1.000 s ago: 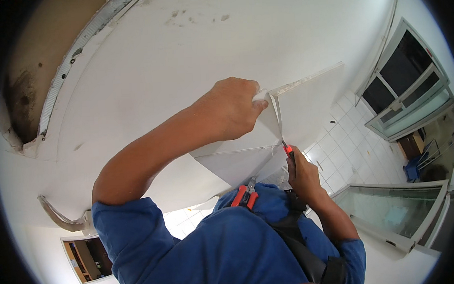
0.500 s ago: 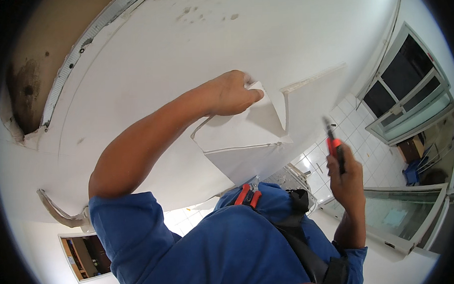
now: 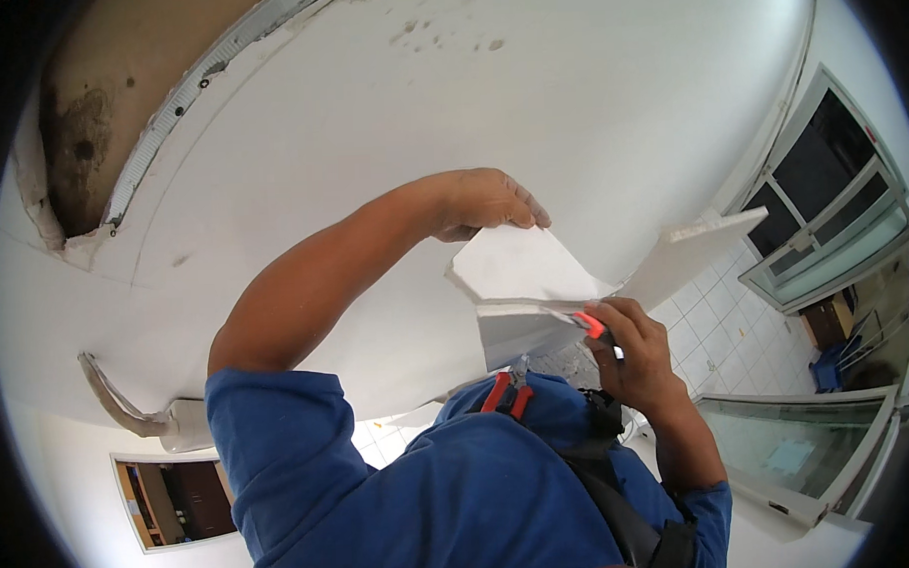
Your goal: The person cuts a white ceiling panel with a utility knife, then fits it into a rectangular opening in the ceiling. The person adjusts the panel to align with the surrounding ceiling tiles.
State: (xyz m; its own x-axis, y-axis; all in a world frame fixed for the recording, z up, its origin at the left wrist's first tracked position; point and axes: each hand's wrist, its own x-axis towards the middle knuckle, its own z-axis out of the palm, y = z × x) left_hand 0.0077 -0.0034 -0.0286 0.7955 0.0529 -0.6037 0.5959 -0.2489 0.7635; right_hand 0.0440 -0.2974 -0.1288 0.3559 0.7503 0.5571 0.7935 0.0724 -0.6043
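Note:
My left hand (image 3: 492,201) grips the top edge of a white plasterboard piece (image 3: 519,267), fingers pressed together over it. That piece is bent along a line from a lower section (image 3: 521,334), which hangs in front of my chest. In my right hand (image 3: 637,356) is a red and black utility knife (image 3: 589,324). The knife lies along the bend between the two sections, its blade end pointing left and touching or very near the board. To the right, another part of the plasterboard (image 3: 699,250) shows a thick, rough edge.
A large white plasterboard surface (image 3: 302,219) spreads behind my arms, with an opening (image 3: 108,106) at upper left. Red-handled pliers (image 3: 506,394) rest against my chest. On the right are a tiled floor (image 3: 711,310), a window frame (image 3: 821,181) and a glazed panel (image 3: 790,438).
My right hand has brought the knife left and down to the bend in the board. My left hand and the plasterboard piece have shifted a little right and down.

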